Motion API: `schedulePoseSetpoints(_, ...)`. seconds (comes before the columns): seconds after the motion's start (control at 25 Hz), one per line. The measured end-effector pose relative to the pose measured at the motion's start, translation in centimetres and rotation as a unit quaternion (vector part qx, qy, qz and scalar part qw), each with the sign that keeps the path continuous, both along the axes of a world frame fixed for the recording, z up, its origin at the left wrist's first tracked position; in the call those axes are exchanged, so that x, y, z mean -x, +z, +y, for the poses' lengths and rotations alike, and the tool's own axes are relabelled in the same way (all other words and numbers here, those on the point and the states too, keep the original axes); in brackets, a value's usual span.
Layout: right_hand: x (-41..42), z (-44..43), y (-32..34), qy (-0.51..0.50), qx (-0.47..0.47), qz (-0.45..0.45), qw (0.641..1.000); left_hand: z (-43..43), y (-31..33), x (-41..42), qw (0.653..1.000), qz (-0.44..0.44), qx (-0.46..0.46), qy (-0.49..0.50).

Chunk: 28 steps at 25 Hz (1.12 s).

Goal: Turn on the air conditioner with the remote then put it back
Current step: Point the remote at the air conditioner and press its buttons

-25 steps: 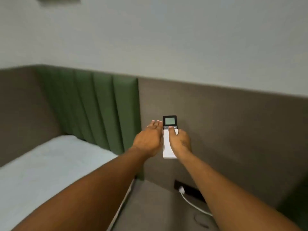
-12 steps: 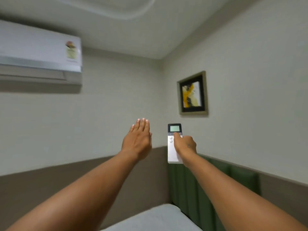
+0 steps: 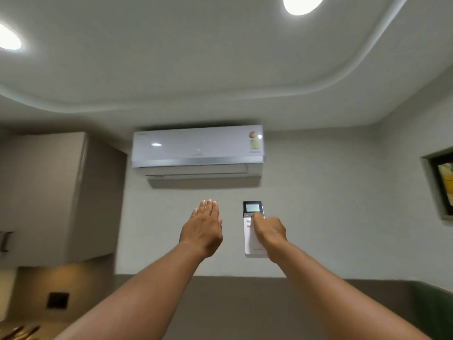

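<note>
Head camera: a person's right hand point(image 3: 269, 232) clasps a slim white plastic remote with a small dark-framed grey screen point(image 3: 252, 229), held upright and aimed at the white glossy wall-mounted air conditioner point(image 3: 198, 150), which sits above and slightly left of the remote. The fingers are wrapped around the remote's right edge and back, and the thumb point(image 3: 257, 217) lies across the button area just below the screen. The left hand point(image 3: 202, 229) holds nothing — its fingers are straight and pressed together, palm facing away, hovering just left of the remote and below the air conditioner.

The step in hand looks like the power press itself: the remote is raised and pointed, the thumb on the keys. The air conditioner's lower flap appears closed, though the frame is soft and no indicator light can be made out, so whether the unit has answered cannot be told. The next move calls for a firm thumb press with the remote kept pointed at the unit, a check that the flap opens, then the return of the remote to its resting place, which is out of view here.

The count: one air conditioner, one remote, two bare hands. Also in view are two round ceiling lights point(image 3: 303, 3) above the air conditioner, one framed picture point(image 3: 442, 182) on the wall to its right, and one grey-beige cabinet point(image 3: 44, 192) to its left.
</note>
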State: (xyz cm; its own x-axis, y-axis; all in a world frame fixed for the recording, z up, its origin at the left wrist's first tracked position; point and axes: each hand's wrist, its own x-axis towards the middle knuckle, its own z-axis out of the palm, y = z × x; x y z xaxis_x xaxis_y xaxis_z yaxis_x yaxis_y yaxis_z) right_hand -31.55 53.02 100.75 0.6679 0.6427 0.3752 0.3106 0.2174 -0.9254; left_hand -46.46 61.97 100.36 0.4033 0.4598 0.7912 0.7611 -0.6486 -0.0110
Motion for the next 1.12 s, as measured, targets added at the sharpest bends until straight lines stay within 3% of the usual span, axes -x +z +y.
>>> schedulePoseSetpoints(0.36, 8.0, 5.1, 1.2, 0.058, 0.016, -0.017, 0.998, 2.5, 0.3, 8.1, 0.997, 0.009, 0.024, 0.068)
schedulePoseSetpoints(1.12, 5.6, 6.8, 1.1, 0.045, 0.047, -0.032, 0.997, 5.2, 0.4, 3.5, 0.999, 0.016, 0.011, 0.035)
